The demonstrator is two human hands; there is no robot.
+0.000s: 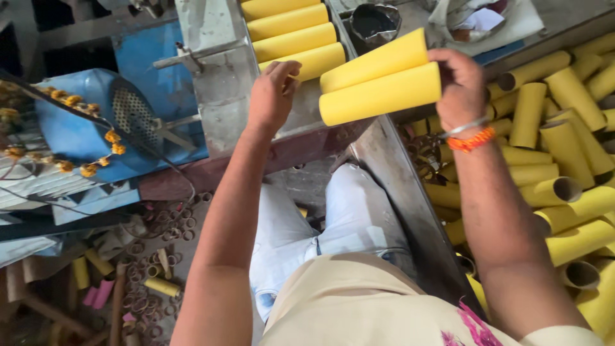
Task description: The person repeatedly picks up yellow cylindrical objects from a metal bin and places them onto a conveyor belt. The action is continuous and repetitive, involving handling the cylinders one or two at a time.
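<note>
At the far left stands a blue motor with a round perforated grille, and a string of orange flowers hangs across it, probably as decoration and not for any use. Below it, on the floor, lie many small cardboard rings and some short yellow and pink tube pieces; they look like offcuts that fell there.

Moving right, the left hand reaches to the grey metal chute of the machine. Its fingers are bent and pressed together on the end of the lowest yellow tube in a row of similar tubes lying side by side. They lie parallel, so I think they can roll down one after another.

In the centre, above the person's knees in pale jeans, the right hand holds two yellow tubes by one end, with the fingers hooked at the tube openings and the thumb outside; the exact grip is partly hidden. The tubes are held in the air, almost horizontal, one against the other, just beside the row.

On the wrist are a metal bangle and an orange thread. At the far right, a big pile of yellow tubes lies unordered, near the right arm. A dark pot stands above. No labels are visible on the tubes.
</note>
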